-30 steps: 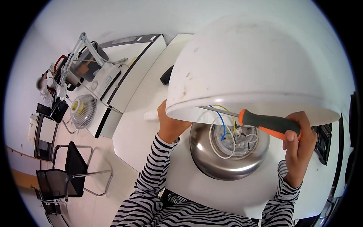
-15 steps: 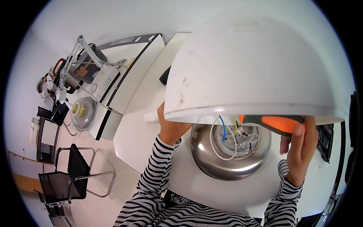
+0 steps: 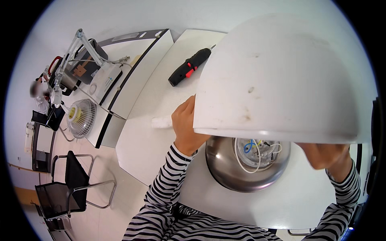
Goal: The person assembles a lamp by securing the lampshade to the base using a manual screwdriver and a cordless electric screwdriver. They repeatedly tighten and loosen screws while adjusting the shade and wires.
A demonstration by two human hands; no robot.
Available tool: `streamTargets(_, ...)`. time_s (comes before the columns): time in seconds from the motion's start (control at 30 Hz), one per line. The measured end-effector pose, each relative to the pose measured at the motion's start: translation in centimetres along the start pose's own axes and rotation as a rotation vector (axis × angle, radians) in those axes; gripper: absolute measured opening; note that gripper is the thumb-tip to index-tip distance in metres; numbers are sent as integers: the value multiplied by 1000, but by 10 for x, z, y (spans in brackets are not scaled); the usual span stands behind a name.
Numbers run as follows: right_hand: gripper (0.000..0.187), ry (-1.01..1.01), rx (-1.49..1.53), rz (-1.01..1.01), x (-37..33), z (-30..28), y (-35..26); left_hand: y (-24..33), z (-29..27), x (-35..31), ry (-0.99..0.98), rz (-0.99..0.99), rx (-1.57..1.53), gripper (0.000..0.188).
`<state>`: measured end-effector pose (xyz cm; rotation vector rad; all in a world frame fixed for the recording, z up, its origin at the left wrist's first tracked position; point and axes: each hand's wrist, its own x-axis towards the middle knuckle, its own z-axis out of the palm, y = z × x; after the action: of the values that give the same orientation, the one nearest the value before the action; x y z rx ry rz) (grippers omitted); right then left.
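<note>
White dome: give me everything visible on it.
The white dome is large, rounded and smooth, with a few dark scuffs on its side; plastic or glass, I can't tell. Its rim is lowermost in view, and the inside is hidden. It overlaps the upper part of the metal base. The left hand is at its left edge; the right hand goes under the rim, fingers hidden.

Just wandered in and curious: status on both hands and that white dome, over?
Left hand holding dome by its left side. Right hand at dome's right rim, fingers hidden. Metal base below, far edge hidden behind dome.
</note>
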<state>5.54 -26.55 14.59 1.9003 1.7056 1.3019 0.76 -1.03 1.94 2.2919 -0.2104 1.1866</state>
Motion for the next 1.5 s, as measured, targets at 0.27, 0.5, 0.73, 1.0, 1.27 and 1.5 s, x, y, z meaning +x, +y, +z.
streamTargets(0.27,22,-295,525,374,-10,-12,5,-2,8,-3,2,20,5,34)
streamTargets(0.5,20,-198,24,44,9,-13,-6,0,-1,-4,-17,-58,-66,34)
streamTargets(0.73,20,-399,-358,-362,38,-32,-8,1,5,-2,38,-33,-111,32)
streamTargets(1.0,21,-499,966,572,14,-5,-12,-4,9,-7,68,-12,-66,32)
streamTargets(1.27,18,-590,496,325,7,-16,-17,-2,3,-6,14,-50,-5,44)
streamTargets(1.5,20,-229,-192,-115,4,-17,-20,-2,4,-7,-23,-45,-3,49)
